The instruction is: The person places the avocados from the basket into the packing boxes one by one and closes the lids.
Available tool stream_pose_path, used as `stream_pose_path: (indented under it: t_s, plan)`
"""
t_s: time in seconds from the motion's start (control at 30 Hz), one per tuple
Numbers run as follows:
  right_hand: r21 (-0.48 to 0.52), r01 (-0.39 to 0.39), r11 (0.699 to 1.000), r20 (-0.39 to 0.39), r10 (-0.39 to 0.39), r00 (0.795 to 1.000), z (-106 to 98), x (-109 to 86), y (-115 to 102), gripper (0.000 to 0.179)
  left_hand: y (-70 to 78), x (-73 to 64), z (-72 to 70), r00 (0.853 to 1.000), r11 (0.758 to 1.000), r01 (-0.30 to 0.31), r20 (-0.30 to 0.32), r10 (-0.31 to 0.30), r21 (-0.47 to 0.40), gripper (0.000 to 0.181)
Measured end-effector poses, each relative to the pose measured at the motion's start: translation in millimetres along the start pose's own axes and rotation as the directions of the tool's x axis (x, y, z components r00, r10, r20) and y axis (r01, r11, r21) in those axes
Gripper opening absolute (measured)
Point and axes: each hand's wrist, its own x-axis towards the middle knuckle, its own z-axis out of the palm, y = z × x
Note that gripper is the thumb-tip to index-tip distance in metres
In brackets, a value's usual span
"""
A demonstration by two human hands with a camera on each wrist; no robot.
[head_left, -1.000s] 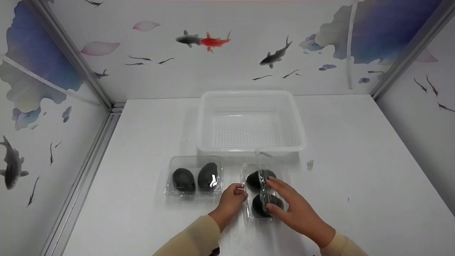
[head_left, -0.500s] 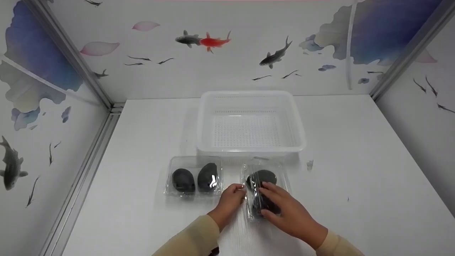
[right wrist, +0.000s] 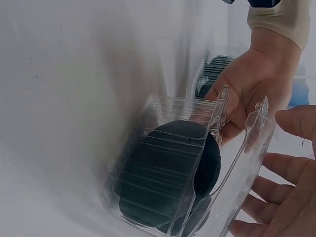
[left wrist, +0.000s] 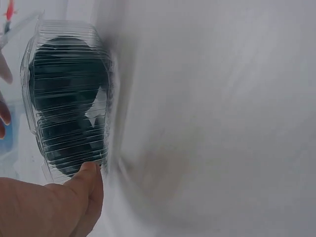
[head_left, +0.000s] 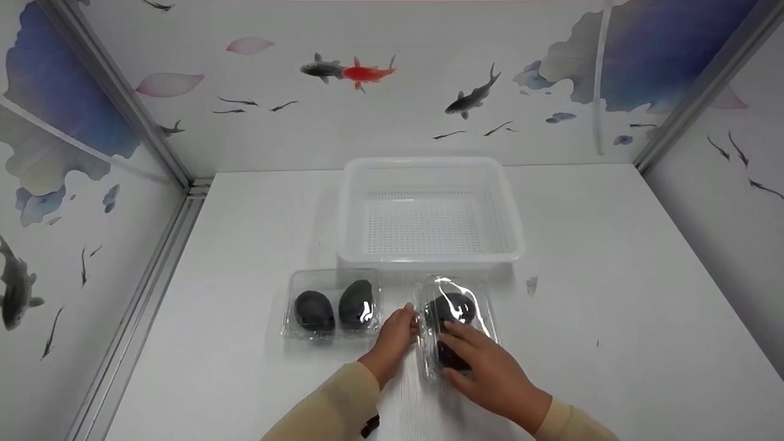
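Note:
In the head view, a clear plastic clamshell box (head_left: 484, 306) with dark oval fruits (head_left: 456, 306) inside lies on the white table. My left hand (head_left: 395, 337) touches its left side. The left wrist view shows the thumb and a fingertip at a lower corner of the ribbed wall. My right hand (head_left: 493, 373) rests spread fingers on the lid (right wrist: 247, 182). Seen from the right wrist, that lid stands at an angle, with a gap between it and the base. A second clear box (head_left: 334, 282) with two dark oval fruits sits to the left, apart from both hands.
Behind the boxes stands a white perforated plastic basket (head_left: 508, 245). A small scrap of clear plastic (head_left: 531, 285) lies right of the box. Panels printed with fish (head_left: 471, 98) enclose the table at the back and sides.
The lid has swung left and down over the fruits, with my right hand moving left along with it. My left hand has shifted slightly at the box's left side. The other box stays put.

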Motion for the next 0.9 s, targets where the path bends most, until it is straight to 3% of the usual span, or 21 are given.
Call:
stream_pose_path:
  t_s: [0.23, 0.43, 0.63, 0.9]
  plan:
    - [-0.024, 0.000, 1.000, 0.024, 0.001, 1.000, 6.5, -1.1, 2.1, 0.050, 11.8, 10.6, 5.7, 0.996, 0.995, -0.036, -0.079, 0.043, 0.089, 0.035]
    - [-0.041, 0.034, 0.999, 0.010, -0.034, 0.999, 10.0, -2.0, 1.9, 0.047, 22.5, 22.9, 7.6, 0.993, 0.982, -0.015, -0.115, 0.037, 0.189, 0.033]
    - [-0.047, 0.053, 0.997, -0.012, -0.054, 0.998, 13.4, -2.7, 4.5, 0.046, 36.9, 37.1, 6.7, 0.995, 0.971, -0.001, -0.096, 0.024, 0.240, 0.036]
    - [-0.061, 0.051, 0.997, -0.003, -0.051, 0.999, 16.8, -2.2, 5.2, 0.044, 45.3, 50.1, -1.2, 0.999, 0.926, -0.019, -0.021, 0.029, 0.377, 0.033]
